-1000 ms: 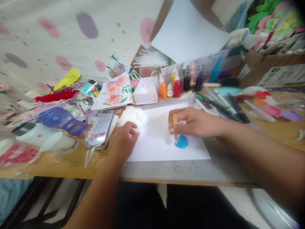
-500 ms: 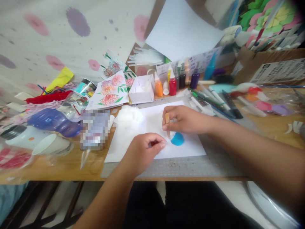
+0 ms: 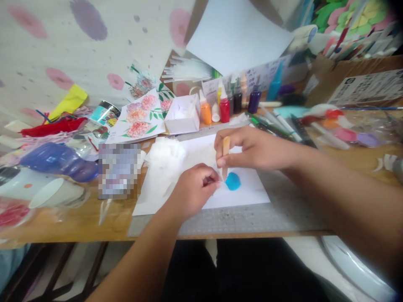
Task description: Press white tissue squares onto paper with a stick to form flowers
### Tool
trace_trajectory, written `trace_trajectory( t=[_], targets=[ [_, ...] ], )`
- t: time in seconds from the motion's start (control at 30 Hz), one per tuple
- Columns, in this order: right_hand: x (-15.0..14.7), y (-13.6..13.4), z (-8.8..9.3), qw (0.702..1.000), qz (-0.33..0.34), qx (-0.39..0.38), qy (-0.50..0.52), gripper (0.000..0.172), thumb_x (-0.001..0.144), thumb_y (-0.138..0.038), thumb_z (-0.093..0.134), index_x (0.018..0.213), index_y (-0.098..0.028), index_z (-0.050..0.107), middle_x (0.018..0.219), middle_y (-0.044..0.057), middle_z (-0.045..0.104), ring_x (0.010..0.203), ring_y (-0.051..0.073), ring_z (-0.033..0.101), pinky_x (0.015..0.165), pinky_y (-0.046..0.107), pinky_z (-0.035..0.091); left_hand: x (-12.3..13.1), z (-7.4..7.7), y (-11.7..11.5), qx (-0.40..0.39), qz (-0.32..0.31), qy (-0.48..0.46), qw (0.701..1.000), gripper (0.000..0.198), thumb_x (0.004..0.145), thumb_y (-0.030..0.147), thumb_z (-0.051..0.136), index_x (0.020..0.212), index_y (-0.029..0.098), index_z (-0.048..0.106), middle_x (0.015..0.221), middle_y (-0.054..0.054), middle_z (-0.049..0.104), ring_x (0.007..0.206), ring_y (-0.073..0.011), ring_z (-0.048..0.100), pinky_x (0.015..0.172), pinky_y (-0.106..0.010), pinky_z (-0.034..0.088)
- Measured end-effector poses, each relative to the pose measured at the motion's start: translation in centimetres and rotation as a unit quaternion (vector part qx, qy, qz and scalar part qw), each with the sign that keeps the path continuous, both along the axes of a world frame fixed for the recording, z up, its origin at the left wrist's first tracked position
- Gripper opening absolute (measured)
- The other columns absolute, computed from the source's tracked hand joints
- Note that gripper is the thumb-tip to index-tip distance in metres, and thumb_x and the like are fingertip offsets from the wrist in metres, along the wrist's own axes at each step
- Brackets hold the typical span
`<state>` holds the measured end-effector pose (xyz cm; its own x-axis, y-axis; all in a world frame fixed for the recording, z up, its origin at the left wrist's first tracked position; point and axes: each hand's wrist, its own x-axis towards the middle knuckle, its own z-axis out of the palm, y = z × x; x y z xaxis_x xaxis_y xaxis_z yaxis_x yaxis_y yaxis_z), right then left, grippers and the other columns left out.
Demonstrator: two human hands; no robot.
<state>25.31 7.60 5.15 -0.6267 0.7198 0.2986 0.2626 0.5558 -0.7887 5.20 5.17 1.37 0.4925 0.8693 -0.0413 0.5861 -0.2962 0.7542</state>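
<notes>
My right hand [image 3: 252, 149] pinches a small wooden stick [image 3: 226, 153], held upright with its tip just left of a blue blob [image 3: 233, 181] on a white sheet of paper [image 3: 252, 191]. My left hand [image 3: 193, 191] rests on the same sheet with its fingers curled tight, thumb and forefinger pinched right beside the stick's tip; what they hold is too small to make out. A fluffy white wad of cotton [image 3: 165, 153] lies at the sheet's upper left.
The sheet lies on a grey cutting mat [image 3: 236, 220] on a wooden table. Behind stand small dye bottles [image 3: 224, 110], a white box [image 3: 182, 115], a flower painting [image 3: 138, 119] and markers [image 3: 283, 121]. On the left lie a phone [image 3: 119, 170], a blue bottle [image 3: 58, 161] and a paper cup [image 3: 53, 193].
My left hand left the cotton wad and moved right across the sheet to pinch beside the stick's tip. My right hand tilted the stick more upright.
</notes>
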Motion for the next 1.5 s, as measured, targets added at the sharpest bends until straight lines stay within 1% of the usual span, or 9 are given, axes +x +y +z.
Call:
trace_trajectory(
  t=[0.13, 0.23, 0.37, 0.53, 0.83, 1.03, 1.17, 1.27, 1.5],
  targets=[
    [-0.4, -0.3, -0.3, 0.997, 0.071, 0.0, -0.017, 0.012, 0.08, -0.019, 0.062, 0.07, -0.015, 0.066, 0.076, 0.0, 0.057, 0.066, 0.01, 0.058, 0.063, 0.023, 0.046, -0.1, -0.4, 0.9, -0.004, 0.008, 0.003, 1.0, 0.008, 0.078, 0.027, 0.063, 0.077, 0.019, 0.063, 0.085, -0.001, 0.062, 0.075, -0.0162, 0.059, 0.068, -0.029, 0.046],
    [-0.9, -0.3, -0.7, 0.996, 0.075, 0.023, -0.037, 0.01, 0.08, -0.017, 0.063, 0.071, -0.014, 0.068, 0.075, 0.001, 0.058, 0.068, 0.011, 0.059, 0.065, 0.024, 0.046, -0.3, -0.7, 1.3, -0.014, -0.004, 0.003, 1.0, 0.012, 0.077, 0.031, 0.065, 0.078, 0.019, 0.063, 0.088, -0.002, 0.062, 0.081, -0.0192, 0.061, 0.072, -0.032, 0.047],
    [-0.9, -0.3, -0.7, 0.995, 0.085, 0.034, -0.044, 0.008, 0.08, -0.017, 0.064, 0.074, -0.015, 0.069, 0.074, 0.0, 0.058, 0.068, 0.011, 0.06, 0.066, 0.024, 0.047, -0.5, -0.8, 1.7, -0.032, -0.01, 0.005, 0.999, 0.016, 0.076, 0.034, 0.066, 0.081, 0.019, 0.066, 0.089, -0.004, 0.066, 0.08, -0.0196, 0.062, 0.072, -0.032, 0.048],
    [-0.5, -0.3, -0.4, 0.993, 0.099, 0.048, -0.05, 0.009, 0.081, -0.018, 0.064, 0.076, -0.014, 0.07, 0.075, 0.002, 0.061, 0.072, 0.012, 0.06, 0.067, 0.024, 0.047, -0.6, -0.2, 2.4, -0.066, -0.047, 0.024, 0.996, 0.021, 0.074, 0.039, 0.068, 0.073, 0.018, 0.068, 0.079, -0.003, 0.068, 0.074, -0.0191, 0.062, 0.067, -0.03, 0.048],
    [-0.5, -0.1, -0.5, 0.993, 0.096, 0.038, -0.063, 0.008, 0.08, -0.018, 0.065, 0.075, -0.015, 0.07, 0.075, 0.001, 0.063, 0.073, 0.012, 0.061, 0.066, 0.024, 0.046, -1.4, 1.0, 4.0, -0.121, -0.128, 0.036, 0.984, 0.009, 0.074, 0.025, 0.067, 0.079, 0.018, 0.069, 0.076, 0.0, 0.068, 0.071, -0.0149, 0.061, 0.067, -0.027, 0.047],
    [-0.6, -0.1, -0.5, 0.994, 0.096, 0.022, -0.045, 0.007, 0.079, -0.018, 0.065, 0.074, -0.015, 0.069, 0.075, 0.002, 0.064, 0.071, 0.012, 0.061, 0.066, 0.024, 0.047, -1.8, 1.1, 4.2, -0.105, -0.125, 0.03, 0.986, 0.01, 0.072, 0.024, 0.067, 0.078, 0.016, 0.064, 0.073, 0.0, 0.063, 0.068, -0.0142, 0.058, 0.063, -0.026, 0.048],
    [-0.6, -0.1, -0.4, 0.995, 0.095, 0.021, -0.033, 0.006, 0.079, -0.017, 0.066, 0.074, -0.014, 0.069, 0.075, 0.002, 0.064, 0.07, 0.011, 0.06, 0.067, 0.023, 0.047, -1.8, 1.0, 4.2, -0.106, -0.135, 0.03, 0.985, 0.009, 0.076, 0.024, 0.064, 0.081, 0.017, 0.067, 0.076, -0.001, 0.067, 0.071, -0.0151, 0.061, 0.066, -0.027, 0.049],
    [-0.6, -0.1, -0.4, 0.995, 0.098, 0.013, -0.031, 0.005, 0.079, -0.017, 0.066, 0.075, -0.015, 0.069, 0.076, 0.001, 0.064, 0.071, 0.011, 0.061, 0.066, 0.023, 0.047, -1.8, 1.1, 4.2, -0.094, -0.149, 0.032, 0.984, 0.011, 0.074, 0.027, 0.068, 0.079, 0.018, 0.069, 0.076, -0.001, 0.068, 0.074, -0.0164, 0.063, 0.069, -0.028, 0.05],
    [-0.3, -0.4, 0.2, 0.995, 0.095, -0.033, -0.011, 0.008, 0.079, -0.019, 0.063, 0.074, -0.014, 0.067, 0.076, 0.001, 0.063, 0.068, 0.01, 0.06, 0.064, 0.023, 0.047, -1.7, 1.6, 4.2, -0.136, -0.196, 0.013, 0.971, 0.009, 0.074, 0.024, 0.069, 0.08, 0.02, 0.074, 0.083, -0.002, 0.073, 0.082, -0.0174, 0.068, 0.078, -0.029, 0.053]
  ],
)
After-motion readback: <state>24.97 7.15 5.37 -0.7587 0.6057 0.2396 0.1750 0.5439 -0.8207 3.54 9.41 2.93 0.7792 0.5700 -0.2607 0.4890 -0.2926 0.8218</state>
